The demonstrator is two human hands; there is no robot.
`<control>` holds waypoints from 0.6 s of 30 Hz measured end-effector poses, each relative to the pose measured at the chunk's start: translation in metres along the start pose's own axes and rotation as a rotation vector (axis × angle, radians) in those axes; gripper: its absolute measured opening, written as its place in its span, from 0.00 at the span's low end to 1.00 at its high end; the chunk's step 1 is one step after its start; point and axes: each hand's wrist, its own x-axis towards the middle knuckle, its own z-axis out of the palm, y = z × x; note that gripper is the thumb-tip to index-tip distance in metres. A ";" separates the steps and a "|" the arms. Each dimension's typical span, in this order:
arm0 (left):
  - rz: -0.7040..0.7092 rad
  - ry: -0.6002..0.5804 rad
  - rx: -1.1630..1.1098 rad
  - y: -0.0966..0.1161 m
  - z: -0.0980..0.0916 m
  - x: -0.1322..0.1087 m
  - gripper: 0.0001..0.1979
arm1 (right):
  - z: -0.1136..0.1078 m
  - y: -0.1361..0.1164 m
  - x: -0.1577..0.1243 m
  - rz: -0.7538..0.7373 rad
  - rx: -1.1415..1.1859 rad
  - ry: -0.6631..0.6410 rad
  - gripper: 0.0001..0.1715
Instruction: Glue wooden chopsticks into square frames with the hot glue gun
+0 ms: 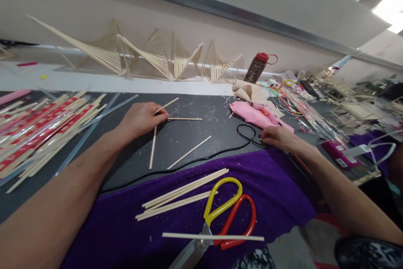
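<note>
My left hand (143, 118) is closed over the grey tabletop, its fingers pinching thin wooden sticks where they meet. One stick (170, 103) points up and right, another (187, 118) lies to the right, and a third (153, 148) runs toward me; their joint is hidden under the fingertips. A loose stick (189, 152) lies below them. My right hand (274, 138) is closed at the right, beside a loop of black cord (246, 134) and a pink cloth-like bundle (255, 113). What its fingers hold is hidden.
Yellow-and-red-handled scissors (224, 212) and several cut sticks (185, 187) lie on purple cloth (110, 227) nearest me. Bundled sticks in wrappers (47, 130) cover the left. Twisted stick models (146, 55) and a red-capped bottle (255, 67) stand along the wall.
</note>
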 end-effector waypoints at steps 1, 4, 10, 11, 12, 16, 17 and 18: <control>0.000 0.002 -0.004 0.000 0.000 0.000 0.19 | 0.001 0.000 0.001 -0.009 -0.005 0.013 0.09; -0.005 -0.011 -0.007 -0.002 0.001 -0.001 0.20 | -0.013 -0.008 0.009 -0.001 0.010 0.113 0.09; -0.024 -0.022 -0.024 -0.006 0.002 0.001 0.19 | -0.077 -0.027 0.070 0.102 0.113 0.642 0.09; -0.019 -0.018 -0.029 -0.006 0.002 0.001 0.19 | -0.083 -0.028 0.085 0.074 0.120 0.692 0.10; -0.017 -0.015 -0.035 -0.006 0.002 0.002 0.19 | -0.088 -0.028 0.099 0.049 0.110 0.750 0.11; -0.023 -0.021 -0.065 -0.004 -0.001 0.000 0.18 | -0.084 -0.030 0.133 0.061 0.016 0.763 0.19; -0.025 -0.016 -0.078 -0.002 -0.002 -0.001 0.18 | -0.079 -0.033 0.133 0.063 0.025 0.746 0.20; -0.026 -0.010 -0.093 -0.001 -0.003 -0.002 0.17 | -0.073 -0.037 0.130 0.055 0.062 0.727 0.20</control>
